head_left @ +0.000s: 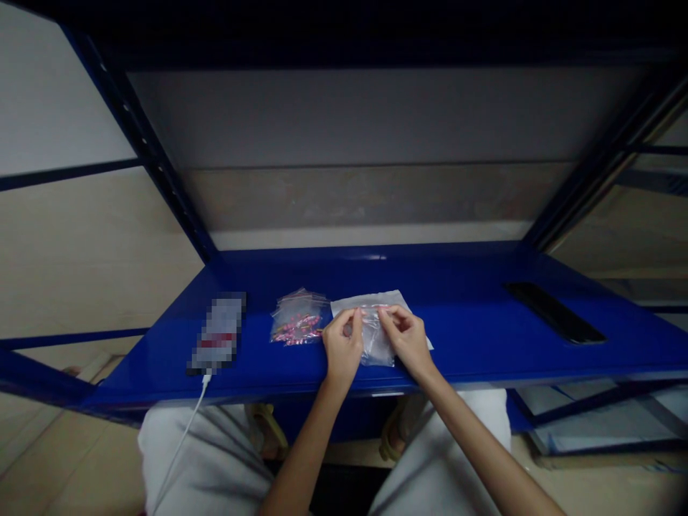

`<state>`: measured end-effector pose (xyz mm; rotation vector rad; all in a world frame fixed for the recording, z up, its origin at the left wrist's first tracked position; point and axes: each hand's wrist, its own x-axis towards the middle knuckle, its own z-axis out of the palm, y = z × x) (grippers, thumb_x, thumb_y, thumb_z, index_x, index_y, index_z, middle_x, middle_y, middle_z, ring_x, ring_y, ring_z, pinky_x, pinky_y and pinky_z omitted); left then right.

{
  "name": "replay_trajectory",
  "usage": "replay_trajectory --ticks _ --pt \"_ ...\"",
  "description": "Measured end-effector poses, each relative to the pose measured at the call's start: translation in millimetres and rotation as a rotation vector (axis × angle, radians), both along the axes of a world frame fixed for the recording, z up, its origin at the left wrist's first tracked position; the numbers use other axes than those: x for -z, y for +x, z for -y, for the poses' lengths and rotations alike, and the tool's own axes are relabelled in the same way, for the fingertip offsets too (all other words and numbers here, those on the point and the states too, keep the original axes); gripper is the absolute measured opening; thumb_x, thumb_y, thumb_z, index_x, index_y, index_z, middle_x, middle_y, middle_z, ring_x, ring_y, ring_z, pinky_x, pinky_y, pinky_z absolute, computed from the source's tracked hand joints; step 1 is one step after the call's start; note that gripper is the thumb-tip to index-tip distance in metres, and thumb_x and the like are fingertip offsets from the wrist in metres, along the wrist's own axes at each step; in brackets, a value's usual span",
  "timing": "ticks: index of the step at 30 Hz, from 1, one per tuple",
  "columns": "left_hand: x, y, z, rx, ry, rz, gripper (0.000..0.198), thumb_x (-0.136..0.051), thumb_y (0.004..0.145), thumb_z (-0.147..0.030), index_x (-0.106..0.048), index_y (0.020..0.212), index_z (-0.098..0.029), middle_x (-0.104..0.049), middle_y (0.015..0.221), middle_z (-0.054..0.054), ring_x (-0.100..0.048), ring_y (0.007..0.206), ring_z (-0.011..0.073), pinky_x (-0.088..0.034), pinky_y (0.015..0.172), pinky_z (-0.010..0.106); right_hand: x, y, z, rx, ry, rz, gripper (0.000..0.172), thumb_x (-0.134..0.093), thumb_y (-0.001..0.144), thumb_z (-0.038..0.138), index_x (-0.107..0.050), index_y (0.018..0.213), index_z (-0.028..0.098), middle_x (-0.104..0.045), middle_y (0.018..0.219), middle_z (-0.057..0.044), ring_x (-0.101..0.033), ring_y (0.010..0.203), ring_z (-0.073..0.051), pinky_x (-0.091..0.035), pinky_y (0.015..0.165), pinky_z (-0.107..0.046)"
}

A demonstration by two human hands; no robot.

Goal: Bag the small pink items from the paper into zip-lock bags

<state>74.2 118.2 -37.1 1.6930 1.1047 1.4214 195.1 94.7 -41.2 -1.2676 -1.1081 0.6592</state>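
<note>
Both my hands pinch the top edge of a small clear zip bag (pixel 378 345), near the front edge of the blue shelf. My left hand (pixel 344 345) grips its left corner, thumb and forefinger pressed together. At the other corner, my right hand (pixel 409 340) holds the same edge between thumb and fingers. A white sheet or packet (pixel 370 299) lies beneath the bag; I cannot tell which. Left of my hands rest several zip bags (pixel 301 319) with small pink pieces inside, too small to name.
On the left of the blue shelf (pixel 456 287) lies a phone (pixel 218 333) with a white cable (pixel 196 412) running down over the front edge. A long black glossy object (pixel 556 313) lies at the right. Blue uprights (pixel 155 168) frame the shelf, and another shelf hangs overhead.
</note>
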Motion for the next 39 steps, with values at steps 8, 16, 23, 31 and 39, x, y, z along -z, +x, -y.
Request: replay_trajectory --ticks 8,16,23,31,39 --pt "2.5 1.8 -1.7 0.085 -0.083 0.114 0.025 -0.051 0.080 -0.037 -0.062 0.074 -0.016 -0.063 0.069 0.002 -0.058 0.065 0.0144 -0.042 0.055 0.020 -4.5 -0.8 0.8 -0.008 0.020 -0.028 0.028 -0.061 0.072 0.043 -0.063 0.073 0.016 -0.058 0.057 -0.001 -0.047 0.046 -0.010 -0.036 0.041 -0.021" --pt "-0.7 0.0 -0.2 0.206 -0.098 0.064 0.037 -0.042 0.085 -0.039 -0.055 0.061 -0.015 -0.049 0.053 -0.003 -0.044 0.050 0.0091 -0.032 0.049 0.019 -2.7 -1.0 1.0 -0.082 -0.006 -0.082 0.026 -0.064 0.070 0.042 -0.062 0.072 0.016 -0.062 0.062 -0.001 -0.052 0.050 -0.012 -0.039 0.047 -0.022" --pt "-2.7 -2.4 3.0 0.171 -0.066 0.013 0.038 -0.041 0.086 -0.035 -0.056 0.057 -0.015 -0.052 0.054 -0.002 -0.046 0.052 0.0098 -0.033 0.053 0.020 -0.8 1.8 1.9 -0.085 -0.003 -0.034 0.025 -0.066 0.069 0.040 -0.059 0.067 0.016 -0.054 0.053 0.002 -0.043 0.045 -0.010 -0.032 0.043 -0.021" --pt "-0.1 0.7 -0.2 0.143 -0.071 -0.016 0.035 -0.039 0.087 -0.037 -0.056 0.064 -0.016 -0.050 0.054 -0.003 -0.046 0.052 0.0100 -0.032 0.052 0.020 -2.9 2.7 2.1 -0.040 -0.001 -0.011 0.027 -0.066 0.068 0.040 -0.060 0.061 0.015 -0.049 0.047 0.004 -0.037 0.041 -0.007 -0.027 0.040 -0.020" --pt "2.0 0.4 3.4 0.062 -0.039 -0.102 0.033 -0.036 0.089 -0.030 -0.059 0.069 -0.018 -0.055 0.050 -0.003 -0.050 0.047 0.0094 -0.035 0.054 0.019 -1.7 -0.6 1.3 -0.112 -0.031 -0.033 0.026 -0.066 0.069 0.040 -0.062 0.075 0.016 -0.058 0.055 0.000 -0.045 0.043 -0.009 -0.031 0.040 -0.020"
